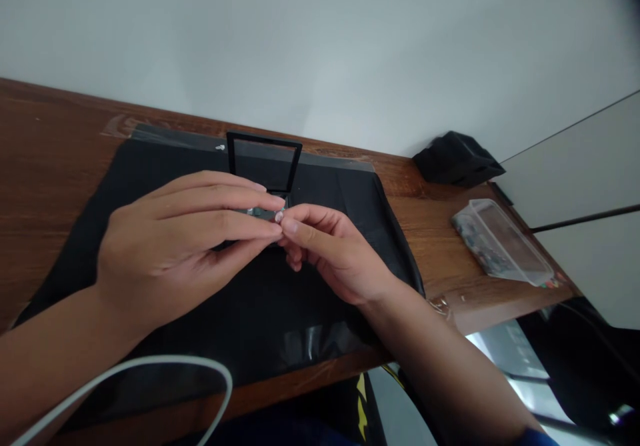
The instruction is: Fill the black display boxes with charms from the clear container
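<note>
My left hand (185,233) reaches in from the left, its thumb and fingertips closed together at a tiny whitish, shiny piece (279,217). My right hand (333,246) pinches the same piece between thumb and index finger, its other fingers curled below. The piece is too small to name, and fingertips cover part of it. Just behind the hands stands a small black case with its framed lid (265,161) raised. Bits of teal and white show near the case's base, mostly hidden by my left fingers.
A black mat (330,319) covers much of the wooden table (425,223). A small white piece (220,147) lies at the mat's back edge. To the right are a black block-shaped object (457,158) and a clear plastic box (505,241) with small items. A white cable (165,359) loops in front.
</note>
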`<state>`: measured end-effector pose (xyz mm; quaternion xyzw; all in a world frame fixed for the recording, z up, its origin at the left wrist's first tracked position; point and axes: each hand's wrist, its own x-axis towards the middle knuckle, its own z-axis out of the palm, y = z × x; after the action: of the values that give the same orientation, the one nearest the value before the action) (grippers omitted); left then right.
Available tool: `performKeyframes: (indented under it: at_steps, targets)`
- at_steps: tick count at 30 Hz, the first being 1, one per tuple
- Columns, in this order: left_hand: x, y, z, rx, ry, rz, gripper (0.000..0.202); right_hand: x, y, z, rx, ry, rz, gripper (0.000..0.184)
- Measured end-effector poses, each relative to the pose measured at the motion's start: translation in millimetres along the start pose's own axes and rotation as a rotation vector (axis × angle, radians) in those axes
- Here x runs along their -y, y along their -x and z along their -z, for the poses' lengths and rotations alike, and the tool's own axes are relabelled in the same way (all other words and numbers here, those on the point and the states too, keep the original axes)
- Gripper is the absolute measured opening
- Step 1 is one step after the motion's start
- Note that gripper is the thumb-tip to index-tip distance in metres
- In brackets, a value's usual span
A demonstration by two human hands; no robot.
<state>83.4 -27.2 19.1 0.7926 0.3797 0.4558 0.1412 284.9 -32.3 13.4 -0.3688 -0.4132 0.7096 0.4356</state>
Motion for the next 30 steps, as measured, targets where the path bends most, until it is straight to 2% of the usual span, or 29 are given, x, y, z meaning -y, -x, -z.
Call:
performKeyframes:
  at_steps: [4,6,9,11,16,20,30]
  targets:
    - [2.0,2.0,-0.7,-0.004,-0.038,0.024,0.012,1.7,0.1,0.5,0.009,0.033,-0.009,0.041]
    - [8.3,2.3,-1.8,0.004,-0.039,-0.029,0.011,2.9,-0.1,1.3,0.017,0.063,-0.004,0.041]
    - [19.5,2.0,-4.9,-0.013,-0.036,-0.139,0.021,4.2,-0.8,3.7,0.046,0.115,0.021,0.041]
    - [24.1,1.8,-7.2,-0.029,-0.046,-0.161,0.019,4.9,-1.2,5.7,0.067,0.138,0.042,0.039]
    - [23.0,1.9,-8.0,-0.025,-0.059,-0.125,0.019,6.9,-2.2,9.5,0.103,0.173,0.055,0.038]
    - [21.3,1.3,-6.6,0.03,-0.044,-0.057,0.015,7.4,-3.3,10.5,0.116,0.218,0.064,0.038]
    - [19.4,2.1,-4.9,0.024,-0.073,-0.057,0.016,5.5,-2.7,10.4,0.11,0.242,0.058,0.039]
